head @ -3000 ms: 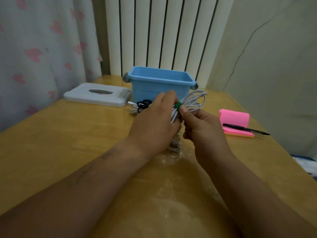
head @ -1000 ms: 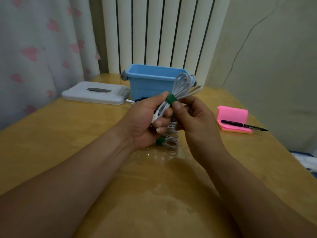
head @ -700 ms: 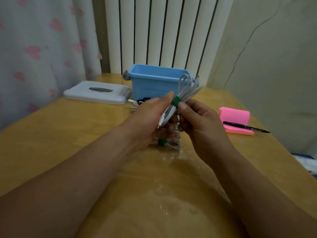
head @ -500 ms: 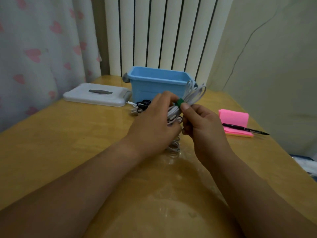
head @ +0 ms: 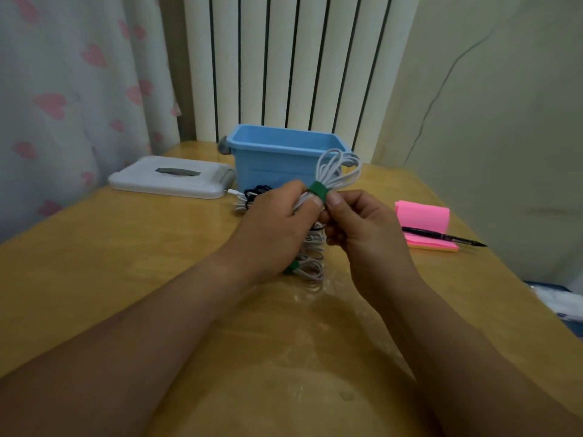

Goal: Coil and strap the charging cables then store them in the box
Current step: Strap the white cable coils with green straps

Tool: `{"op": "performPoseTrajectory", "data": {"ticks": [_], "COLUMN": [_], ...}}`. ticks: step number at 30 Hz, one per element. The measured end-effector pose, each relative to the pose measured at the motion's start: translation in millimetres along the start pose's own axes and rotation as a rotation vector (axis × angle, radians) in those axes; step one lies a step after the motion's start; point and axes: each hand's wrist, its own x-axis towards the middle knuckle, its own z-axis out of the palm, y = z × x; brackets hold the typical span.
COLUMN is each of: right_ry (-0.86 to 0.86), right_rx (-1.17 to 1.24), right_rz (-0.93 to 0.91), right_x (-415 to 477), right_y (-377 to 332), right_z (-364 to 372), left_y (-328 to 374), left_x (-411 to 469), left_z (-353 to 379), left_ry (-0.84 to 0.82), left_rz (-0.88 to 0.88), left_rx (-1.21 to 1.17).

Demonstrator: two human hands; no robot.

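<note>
I am mid-task, on the strapping step. My left hand (head: pixel 277 228) and right hand (head: pixel 362 228) meet above the table (head: pixel 126 247). The fingers (head: pixel 295 189) of both are curled around a white cable bundle (head: pixel 339 167), pinching it at the green strap (head: pixel 318 191) wrapped round its waist. The loops fan out just beyond my fingertips, up and away from me. The strap looks closed around the coil, so I judge this cable nearly ready to store, though I cannot see whether the strap's end is fully pressed down.

Directly beneath my fingers, resting on the table, lies a second white coil (head: pixel 310 266) with its own green band (head: pixel 291 267). That one appears coiled and strapped but not yet stored. Past my left fingers, between them and the box, a black cable (head: pixel 257 192) lies in a loose tangle with more white cord. I see no strap on these, so I take them to be waiting their turn.

The blue box (head: pixel 277 159) stands open beyond my fingers, well within reach. Only its upper inside walls show, so I cannot tell whether anything is in it. Its white lid (head: pixel 172 178) lies flat, further left of my left fingers.

To the right of my right fingers sits a pink notepad (head: pixel 422 216) with a black pen (head: pixel 441 238) lying across it.
</note>
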Motion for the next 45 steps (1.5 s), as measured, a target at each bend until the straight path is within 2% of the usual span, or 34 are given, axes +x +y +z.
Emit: {"op": "performPoseTrajectory", "data": {"ticks": [4, 8, 11, 19, 21, 26, 28, 29, 31, 34, 36, 40, 42, 45], "right_ry": [0.074, 0.095, 0.074, 0.119, 0.071, -0.219, -0.272, -0.254, -0.183, -0.059, 0.006, -0.074, -0.137, -0.117], "right_rx": [-0.135, -0.205, -0.193, -0.187, -0.111, 0.201, 0.315, 0.345, 0.352, 0.251, 0.169, 0.088, 0.097, 0.093], "right_rz": [-0.098, -0.156, -0.174, -0.105, -0.044, 0.121, 0.165, 0.171, 0.158, 0.073, 0.03, 0.042, 0.074, 0.108], "right_x": [-0.3, -3.3, -5.4, -8.1, -7.6, -7.5, -6.8, -6.2, -4.3, 0.7, 1.7, 1.9, 2.9, 2.2], "right_y": [1.8, -0.1, -3.3, -3.0, -2.6, -6.4, -7.5, -7.0, -4.5, 1.3, 3.9, 4.8, 3.6, -7.3], "right_z": [3.7, 9.2, 11.2, 9.6, 8.6, 6.2, 6.8, 7.0, 7.3, 5.5, 4.5, 0.6, -4.7, -10.0], "left_y": [7.5, 9.9, 9.8, 14.0, 13.4, 10.1, 10.2, 11.3, 16.5, 20.7, 18.8, 13.1, 10.4, 8.8], "left_x": [-1.0, -1.7, -1.3, -1.8, -0.4, 1.7, 1.1, 0.5, -1.3, -3.1, -3.5, -2.6, -1.1, -6.7], "left_z": [0.3, 1.1, -0.7, -1.7, -3.0, -11.4, -14.1, -13.8, -10.9, -4.7, -2.8, -7.3, -11.7, -24.3], "left_ry": [-0.083, -0.025, -0.008, -0.082, -0.13, -0.356, -0.446, -0.458, -0.379, -0.207, -0.184, -0.23, -0.211, -0.183], "left_rz": [-0.103, -0.124, -0.177, -0.228, -0.269, -0.376, -0.393, -0.406, -0.423, -0.366, -0.347, -0.363, -0.329, -0.233], "left_rx": [-0.158, -0.2, -0.326, -0.465, -0.593, -0.896, -0.963, -0.956, -0.836, -0.587, -0.581, -0.679, -0.475, -0.173]}}
